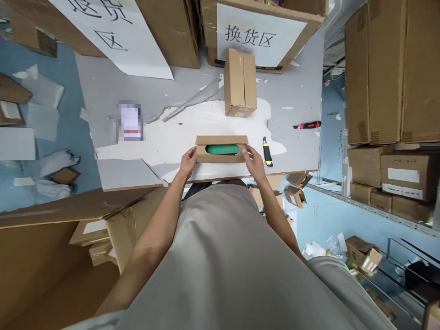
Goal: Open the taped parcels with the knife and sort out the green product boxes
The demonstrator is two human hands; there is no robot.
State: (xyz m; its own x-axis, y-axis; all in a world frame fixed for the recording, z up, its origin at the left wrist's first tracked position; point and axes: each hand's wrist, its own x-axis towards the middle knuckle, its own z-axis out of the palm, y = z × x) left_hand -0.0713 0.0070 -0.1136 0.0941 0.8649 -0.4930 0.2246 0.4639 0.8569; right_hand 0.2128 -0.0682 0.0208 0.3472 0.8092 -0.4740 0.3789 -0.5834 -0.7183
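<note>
A narrow brown cardboard box (222,158) lies lengthwise at the table's near edge, in front of my body. Through an oval opening in it a green item (223,149) shows; its kind I cannot make out. My left hand (189,162) grips the box's left end, fingers closed at the corner. At the right end my right hand (253,162) holds it, with the thumb by the opening. Just right of that hand lies a black and yellow utility knife (267,152). A closed cardboard box (240,82) stands farther back.
A red and black utility knife (307,125) lies at the table's right. On the left is a blurred-out flat item (131,121). Large cartons with paper signs (261,35) line the back. An open carton (127,233) stands at left; shelves of boxes (409,174) at right.
</note>
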